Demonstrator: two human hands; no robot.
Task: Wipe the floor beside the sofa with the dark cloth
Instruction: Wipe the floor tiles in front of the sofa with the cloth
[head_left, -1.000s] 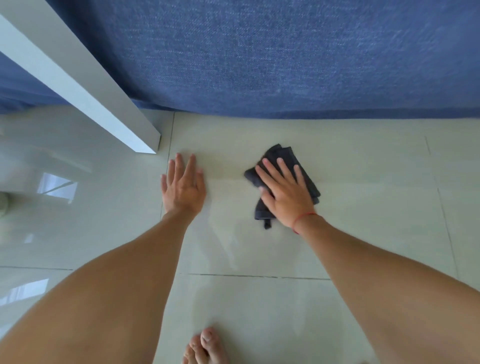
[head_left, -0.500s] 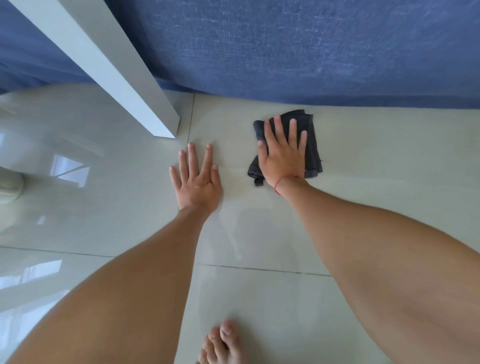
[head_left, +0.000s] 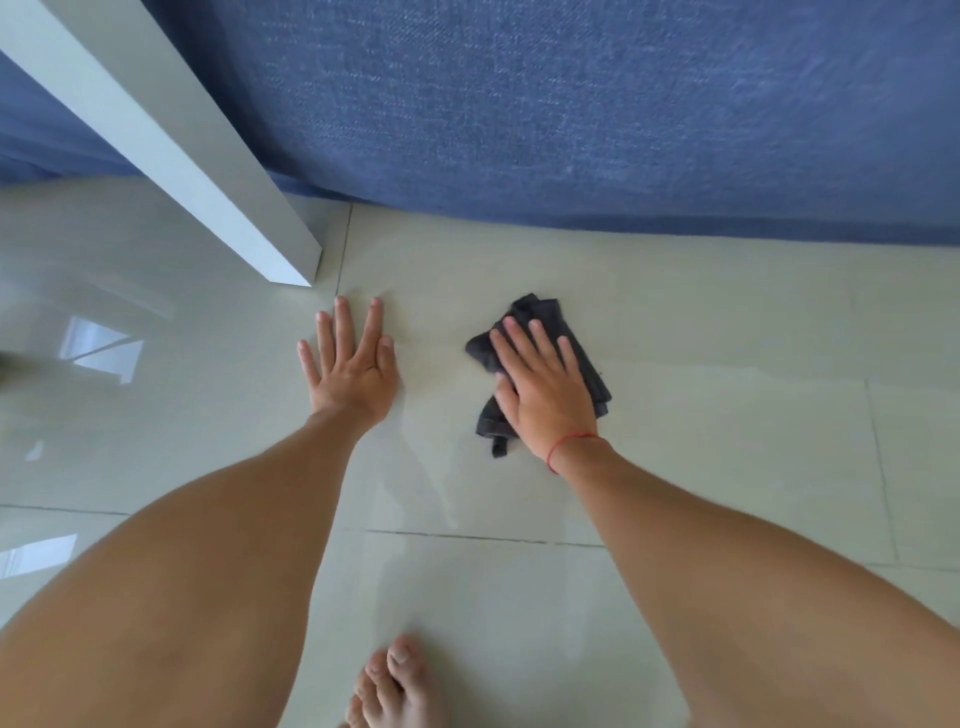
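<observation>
On the pale, glossy tiled floor (head_left: 701, 395), the fingers (head_left: 524, 343) of the right hand (head_left: 545, 395) lie spread and flat, palm down, pressing on a dark cloth (head_left: 589, 374) rather than gripping it. The cloth is charcoal grey, soft and crumpled into a rough folded pad, with a small tail of fabric poking out beside the wrist. A thin red string bracelet (head_left: 569, 447) circles that wrist. The left hand (head_left: 350, 369) rests bare on the tile well apart from the cloth, its fingers (head_left: 340, 322) straight, slightly fanned and holding nothing. Both forearms are bare and reach forward from the bottom corners. The cloth lies near the base of the sofa (head_left: 597, 114), which fills the top of the view in blue, coarsely woven fabric. A white, square-edged table leg (head_left: 208, 171) slants down to the floor just beyond the left fingertips. The tiles show thin dark grout lines and bright window reflections at the left. Bare toes (head_left: 395, 686) show at the bottom edge.
</observation>
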